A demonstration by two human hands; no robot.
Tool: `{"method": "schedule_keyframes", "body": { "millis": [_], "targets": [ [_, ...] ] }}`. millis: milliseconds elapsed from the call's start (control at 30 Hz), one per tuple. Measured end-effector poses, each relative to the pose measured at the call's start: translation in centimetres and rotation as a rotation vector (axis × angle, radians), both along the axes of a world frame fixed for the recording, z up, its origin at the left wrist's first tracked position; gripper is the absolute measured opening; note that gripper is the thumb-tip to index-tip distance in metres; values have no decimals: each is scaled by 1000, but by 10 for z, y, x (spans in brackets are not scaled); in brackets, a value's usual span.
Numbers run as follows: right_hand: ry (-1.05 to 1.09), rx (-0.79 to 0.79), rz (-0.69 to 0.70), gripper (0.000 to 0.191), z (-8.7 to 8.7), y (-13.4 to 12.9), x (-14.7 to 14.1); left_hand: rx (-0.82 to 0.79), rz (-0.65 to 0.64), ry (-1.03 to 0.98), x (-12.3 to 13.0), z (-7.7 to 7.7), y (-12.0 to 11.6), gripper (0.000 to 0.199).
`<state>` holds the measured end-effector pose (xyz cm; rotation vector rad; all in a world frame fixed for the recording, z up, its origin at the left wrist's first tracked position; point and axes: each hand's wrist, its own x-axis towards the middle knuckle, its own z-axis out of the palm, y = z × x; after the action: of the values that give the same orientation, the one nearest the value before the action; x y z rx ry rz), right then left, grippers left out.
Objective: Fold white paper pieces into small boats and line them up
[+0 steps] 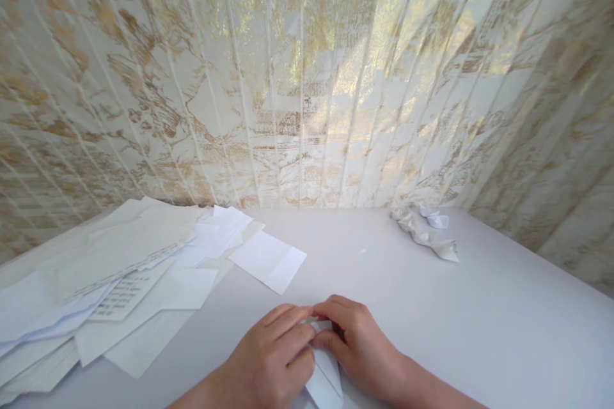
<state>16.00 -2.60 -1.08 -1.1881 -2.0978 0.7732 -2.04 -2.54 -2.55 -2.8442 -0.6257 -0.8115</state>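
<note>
A folded white paper lies near the front edge of the view, between my two hands. My left hand is closed on its left side, with the fingers bent over the paper. On the other side my right hand pinches the paper's upper end between thumb and fingers. The fingertips of both hands meet at that end and cover part of it. Creases run lengthwise down the visible part of the paper.
A spread pile of white papers, some printed, covers the left of the white table. One creased sheet lies beside it. Small folded paper pieces sit at the back right. A patterned curtain hangs behind.
</note>
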Motion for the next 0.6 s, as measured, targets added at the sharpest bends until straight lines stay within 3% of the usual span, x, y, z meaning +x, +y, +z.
{"method": "schedule_keyframes", "body": {
  "millis": [167, 300, 367, 433, 500, 600],
  "targets": [
    [-79, 247, 11, 33, -2, -8, 3, 30, 64, -33, 1, -20, 3, 26],
    [-196, 332, 98, 11, -6, -17, 5, -39, 142, 21, 2, -14, -1, 17],
    [-292, 415, 91, 20, -10, -19, 5, -74, 182, 62, 2, -6, -4, 13],
    [-382, 464, 89, 17, -12, -20, 5, -124, 250, 113, 1, 0, -8, 11],
    [-454, 488, 109, 11, -12, -20, 6, -154, 292, 128, 0, -1, -10, 10],
    [-509, 505, 153, 6, -9, -19, 8, -109, 245, 54, -3, -11, -9, 5]
  ]
}}
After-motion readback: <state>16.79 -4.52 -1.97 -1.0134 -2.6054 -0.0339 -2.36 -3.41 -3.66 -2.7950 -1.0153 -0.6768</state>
